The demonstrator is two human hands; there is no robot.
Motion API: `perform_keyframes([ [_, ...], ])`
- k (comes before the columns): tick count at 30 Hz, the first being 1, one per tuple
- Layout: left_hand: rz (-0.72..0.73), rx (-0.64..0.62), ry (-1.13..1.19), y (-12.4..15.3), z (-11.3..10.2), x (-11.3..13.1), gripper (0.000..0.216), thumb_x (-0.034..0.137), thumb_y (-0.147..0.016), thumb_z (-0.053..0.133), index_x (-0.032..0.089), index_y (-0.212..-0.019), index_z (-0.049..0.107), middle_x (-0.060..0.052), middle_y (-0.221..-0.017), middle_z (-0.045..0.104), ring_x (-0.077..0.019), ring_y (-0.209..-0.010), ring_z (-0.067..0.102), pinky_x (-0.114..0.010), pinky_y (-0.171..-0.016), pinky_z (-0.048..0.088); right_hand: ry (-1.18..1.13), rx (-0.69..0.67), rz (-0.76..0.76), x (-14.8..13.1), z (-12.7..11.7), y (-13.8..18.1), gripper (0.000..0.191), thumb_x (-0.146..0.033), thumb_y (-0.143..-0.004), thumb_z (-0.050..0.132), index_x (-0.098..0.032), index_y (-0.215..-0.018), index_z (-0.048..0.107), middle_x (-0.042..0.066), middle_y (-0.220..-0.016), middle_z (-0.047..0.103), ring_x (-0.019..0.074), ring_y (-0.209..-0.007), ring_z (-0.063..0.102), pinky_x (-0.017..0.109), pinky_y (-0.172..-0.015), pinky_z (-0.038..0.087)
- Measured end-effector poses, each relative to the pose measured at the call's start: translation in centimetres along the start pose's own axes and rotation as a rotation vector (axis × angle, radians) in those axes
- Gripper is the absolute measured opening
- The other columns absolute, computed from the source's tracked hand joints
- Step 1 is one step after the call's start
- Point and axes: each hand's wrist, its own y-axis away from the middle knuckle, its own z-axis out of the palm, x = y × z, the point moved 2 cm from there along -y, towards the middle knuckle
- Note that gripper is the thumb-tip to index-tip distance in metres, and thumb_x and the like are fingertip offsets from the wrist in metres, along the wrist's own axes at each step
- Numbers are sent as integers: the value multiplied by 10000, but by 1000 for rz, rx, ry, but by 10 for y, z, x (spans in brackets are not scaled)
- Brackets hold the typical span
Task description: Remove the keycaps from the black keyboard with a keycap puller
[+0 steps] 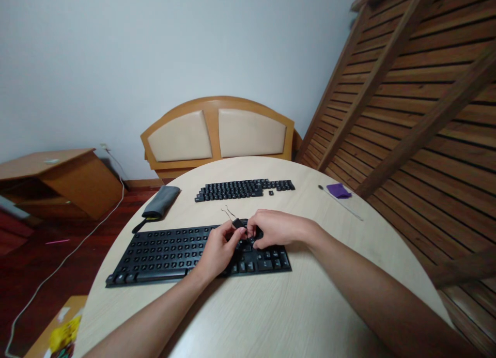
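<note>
A black keyboard [166, 253] lies near the front of the table, its left and middle keys bare of caps, with several caps still on at the right. My left hand [220, 247] is closed around the black handle of a wire keycap puller [237, 223], whose thin wire prongs point up and away. Right beside it, over the keyboard's right part, my right hand [267, 229] has its fingers curled in a pinch; what they grip is hidden. Behind the hands, removed keycaps [232, 189] lie in rows on the table, with one loose keycap [271, 193] just in front.
On the round table [329, 296], a grey pouch [161, 202] lies at the left. A purple cloth [339, 190] and a thin brush [341, 202] are at the right. Beyond stand a padded headboard [215, 125] and, to the right, a slatted wooden frame [406, 99].
</note>
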Motion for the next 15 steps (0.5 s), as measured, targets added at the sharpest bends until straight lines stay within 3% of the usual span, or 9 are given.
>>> perform_keyframes([
  [6, -50, 66, 61, -2, -3, -3, 293, 422, -922, 567, 154, -818, 628, -32, -723, 711, -175, -679, 633, -263, -677, 446, -168, 98, -69, 5, 2, -5, 357, -188, -740, 739, -196, -1071, 604, -1, -858, 718, 152, -746, 643, 229, -654, 422],
  [12, -48, 89, 108, -3, -3, 1, 292, 423, -913, 564, 161, -793, 615, -45, -745, 724, -184, -700, 658, -265, -689, 471, -75, 126, -142, -2, 1, -3, 155, -183, -789, 711, -207, -936, 672, 21, -926, 715, 176, -846, 641, 258, -746, 433],
  [15, -42, 85, 76, -3, -2, 2, 279, 413, -925, 544, 162, -828, 619, -46, -760, 731, -190, -720, 668, -274, -714, 479, -101, 117, -148, 0, -8, 0, 140, -194, -812, 690, -193, -952, 686, 36, -953, 720, 178, -869, 645, 260, -760, 445],
])
